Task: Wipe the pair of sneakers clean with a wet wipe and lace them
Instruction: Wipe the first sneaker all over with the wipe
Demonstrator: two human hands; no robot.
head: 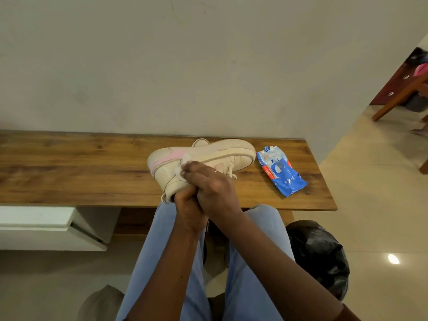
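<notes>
On the wooden counter (69,170), a cream-and-pink sneaker (162,159) is tipped on its side, sole towards the wall, with a blue pack of wipes (281,172) just beside its toe. The left hand (187,209) grips the sneaker's collar. The right hand (213,184) holds a white wet wipe (178,170) pressed against its side.

place: home, living area | table: low wooden table (69,170) against plain painted wall (162,66) | floor: glossy cream floor tiles (370,205) | left: white drawer unit (46,228) | far right: wooden furniture (393,98) | household items: black bin bag (319,256), pack of wet wipes (281,173)
</notes>
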